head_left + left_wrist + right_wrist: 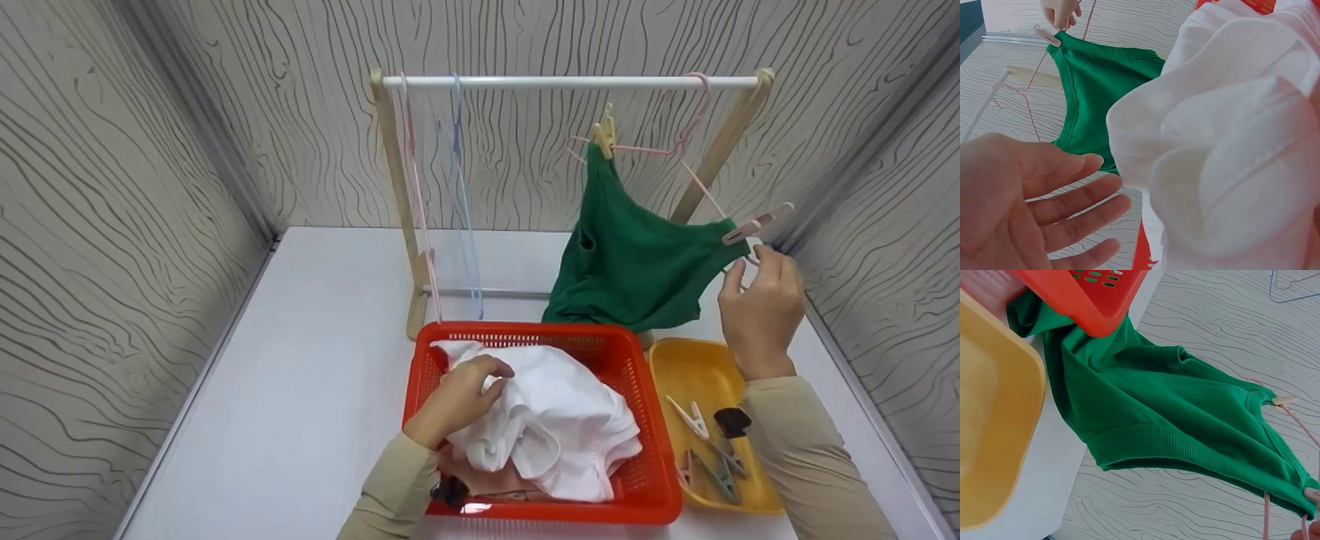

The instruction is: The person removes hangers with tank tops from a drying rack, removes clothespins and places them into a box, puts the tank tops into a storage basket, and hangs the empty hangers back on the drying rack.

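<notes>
A green garment (634,240) hangs from a pink clothes hanger (637,149), with a yellowish clothespin (604,135) at one end and a pale pink clothespin (757,223) at the other. Below that second clothespin, my right hand (763,311) pinches the hanger's lower corner at the garment's edge. The hanger tilts down towards this hand. My left hand (466,394) is over the white cloth (562,412) heaped in the red basket (660,450). In the left wrist view, its fingers (1081,199) are spread and hold nothing, beside the cloth.
A rack's white rail (570,81) carries the hangers, including another pink hanger (420,202) and a blue hanger (461,180) at left. Right of the basket, a yellow tray (690,356) contains several clothespins (720,472). Patterned walls (90,225) enclose the white table (247,390).
</notes>
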`<state>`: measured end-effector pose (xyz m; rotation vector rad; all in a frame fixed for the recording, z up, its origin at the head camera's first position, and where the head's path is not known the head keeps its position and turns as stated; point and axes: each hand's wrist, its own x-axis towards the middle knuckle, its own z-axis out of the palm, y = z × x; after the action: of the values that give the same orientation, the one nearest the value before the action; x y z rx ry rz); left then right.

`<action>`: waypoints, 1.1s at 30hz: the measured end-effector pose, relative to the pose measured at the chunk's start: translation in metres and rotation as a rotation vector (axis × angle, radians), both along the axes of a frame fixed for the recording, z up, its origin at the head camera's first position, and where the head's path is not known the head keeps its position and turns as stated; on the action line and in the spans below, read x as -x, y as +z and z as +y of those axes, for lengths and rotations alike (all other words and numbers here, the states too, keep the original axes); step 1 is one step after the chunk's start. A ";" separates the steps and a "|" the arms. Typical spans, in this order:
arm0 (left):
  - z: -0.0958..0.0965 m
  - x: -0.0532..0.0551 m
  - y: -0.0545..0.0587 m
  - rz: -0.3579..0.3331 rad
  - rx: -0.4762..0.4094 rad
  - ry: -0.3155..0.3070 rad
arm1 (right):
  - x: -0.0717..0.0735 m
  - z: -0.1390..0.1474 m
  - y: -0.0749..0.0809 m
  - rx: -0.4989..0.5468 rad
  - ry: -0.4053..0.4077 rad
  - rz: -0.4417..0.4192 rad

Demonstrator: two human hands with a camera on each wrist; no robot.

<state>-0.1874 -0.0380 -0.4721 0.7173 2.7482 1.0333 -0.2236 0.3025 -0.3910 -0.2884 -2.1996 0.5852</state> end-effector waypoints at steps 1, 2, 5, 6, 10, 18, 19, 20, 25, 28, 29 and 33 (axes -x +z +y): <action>0.000 0.000 0.000 0.000 -0.004 0.000 | 0.001 0.001 0.000 -0.003 0.001 -0.008; 0.001 0.000 0.000 0.001 -0.006 0.000 | 0.002 0.001 0.000 -0.003 0.000 -0.015; 0.002 0.000 -0.001 0.008 -0.014 -0.004 | 0.004 0.002 0.000 -0.013 -0.013 -0.032; 0.002 0.000 -0.001 0.008 -0.016 -0.004 | 0.005 0.003 0.000 -0.016 -0.015 -0.033; 0.002 0.000 -0.001 0.034 -0.029 -0.013 | 0.007 0.004 0.000 -0.026 0.001 -0.037; 0.003 0.001 -0.001 0.069 -0.061 -0.026 | 0.007 0.001 0.002 0.038 0.080 -0.027; 0.003 0.001 -0.001 0.075 -0.066 -0.029 | 0.007 0.001 0.002 0.040 0.082 -0.025; 0.003 0.001 -0.002 0.084 -0.071 -0.033 | 0.007 0.000 0.002 0.042 0.082 -0.023; 0.002 0.002 -0.004 0.117 -0.089 -0.048 | 0.007 -0.002 0.003 0.057 0.074 -0.023; 0.002 0.002 -0.005 0.122 -0.090 -0.050 | 0.006 -0.004 0.003 0.076 0.072 -0.027; 0.002 0.002 -0.005 0.120 -0.089 -0.050 | 0.006 -0.005 0.004 0.080 0.078 -0.025; 0.002 0.002 -0.005 0.116 -0.086 -0.050 | 0.004 -0.008 0.004 0.107 0.096 -0.035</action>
<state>-0.1898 -0.0358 -0.4770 0.8805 2.7806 1.1405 -0.2276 0.2943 -0.3867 -0.2515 -2.2288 0.7569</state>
